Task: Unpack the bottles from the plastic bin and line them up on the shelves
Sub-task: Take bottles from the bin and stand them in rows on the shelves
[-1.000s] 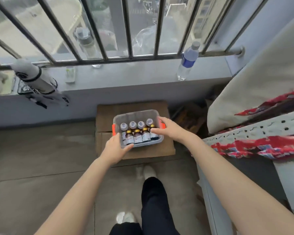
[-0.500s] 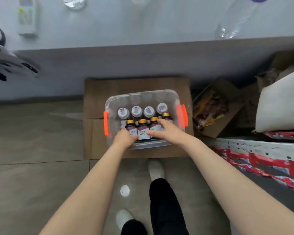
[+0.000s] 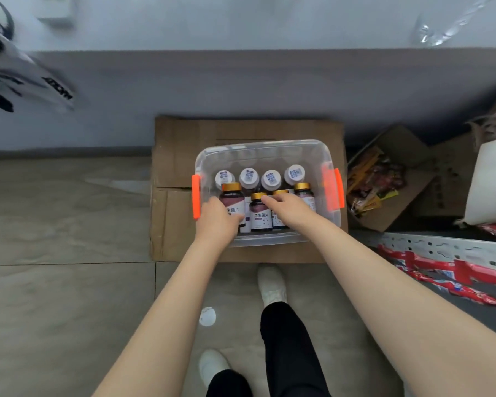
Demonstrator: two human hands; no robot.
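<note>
A clear plastic bin (image 3: 269, 145) with orange handles stands on flattened cardboard (image 3: 184, 144) on the floor. Inside, a back row of white-capped bottles (image 3: 271, 179) stands behind a front row of dark, gold-capped bottles (image 3: 259, 214). My left hand (image 3: 218, 222) grips the leftmost gold-capped bottle (image 3: 232, 196), which sits a little higher than its neighbours. My right hand (image 3: 291, 209) lies over the third front bottle, its fingers stretched left onto the cap of the second. The rightmost front bottle (image 3: 304, 191) is untouched. No shelf is in view.
A grey ledge and low wall (image 3: 241, 81) run behind the bin. An open cardboard box of packets (image 3: 378, 184) sits to the right, beside a white bag (image 3: 490, 181) and red-printed fabric (image 3: 441, 265). My feet (image 3: 271, 285) stand on the tiled floor below.
The view has closed in on the bin. My left hand moved from the bin's front wall onto the leftmost gold-capped bottle, which has risen slightly. My right hand slid left across the front row.
</note>
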